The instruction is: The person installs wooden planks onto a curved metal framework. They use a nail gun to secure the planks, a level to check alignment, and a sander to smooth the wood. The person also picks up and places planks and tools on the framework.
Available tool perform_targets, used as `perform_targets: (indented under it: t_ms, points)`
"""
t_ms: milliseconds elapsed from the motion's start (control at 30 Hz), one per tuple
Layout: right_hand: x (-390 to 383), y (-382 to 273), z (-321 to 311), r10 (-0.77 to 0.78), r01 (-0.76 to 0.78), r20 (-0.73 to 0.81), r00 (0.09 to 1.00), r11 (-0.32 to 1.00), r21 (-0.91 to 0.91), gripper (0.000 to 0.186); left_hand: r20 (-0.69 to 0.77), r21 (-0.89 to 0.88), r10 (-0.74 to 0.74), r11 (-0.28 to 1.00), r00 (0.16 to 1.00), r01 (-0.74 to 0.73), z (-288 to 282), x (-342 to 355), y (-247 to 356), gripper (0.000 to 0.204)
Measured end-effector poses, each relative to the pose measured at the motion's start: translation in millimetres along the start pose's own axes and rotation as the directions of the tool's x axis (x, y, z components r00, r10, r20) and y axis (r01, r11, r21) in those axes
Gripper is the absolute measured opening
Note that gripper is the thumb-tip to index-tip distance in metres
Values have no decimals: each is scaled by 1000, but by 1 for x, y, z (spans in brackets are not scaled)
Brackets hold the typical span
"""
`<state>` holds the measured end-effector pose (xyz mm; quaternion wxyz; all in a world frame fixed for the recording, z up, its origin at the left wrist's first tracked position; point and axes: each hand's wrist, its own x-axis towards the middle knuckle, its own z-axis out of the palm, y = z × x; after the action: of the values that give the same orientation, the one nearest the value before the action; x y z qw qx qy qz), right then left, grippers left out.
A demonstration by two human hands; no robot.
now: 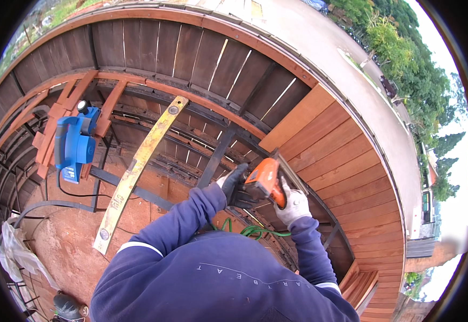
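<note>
An orange nail gun [264, 176] with dark parts is held in front of my chest, beside the top of a curved wall. My right hand [293, 204], in a pale glove, closes round its grip on the right side. On the other side, my left hand [235, 188], in a black glove, curls against the tool with thumb and fingers at its left end; part of their contact is hidden. A green hose [252, 231] lies coiled below the tool and reaches toward my right wrist.
Reddish boards [346, 161] line the wall at right; dark slats [191, 53] curve round the far side. A yellow spirit level [137, 166] spans the metal frame. A blue electric planer [75, 145] sits on wooden pieces at left. Clear plastic sheeting [22, 249] hangs at lower left.
</note>
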<state>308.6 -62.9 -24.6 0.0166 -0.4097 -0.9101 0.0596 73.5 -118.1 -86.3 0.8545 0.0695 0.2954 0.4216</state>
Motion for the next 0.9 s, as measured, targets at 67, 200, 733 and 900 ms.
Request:
perform_targets:
  t_ms: [67,200,733,900]
  points:
    - [15,2,17,-53,58,75,996,996,-74,76,29,-123,-7,992,1000,10,-8,7,19,61]
    - [46,10,44,-31,68,220,975,985,-161,81,-116,372,158,922,981,-105,-23,41,33,57]
    - [74,17,52,123,-83,352,928,988,-127,87,-138,222,329,930,934,-294,-39,80,26,47]
    - [75,17,54,80,-59,283,956,995,-82,85,-127,338,375,887,918,-315,-51,89,18,48]
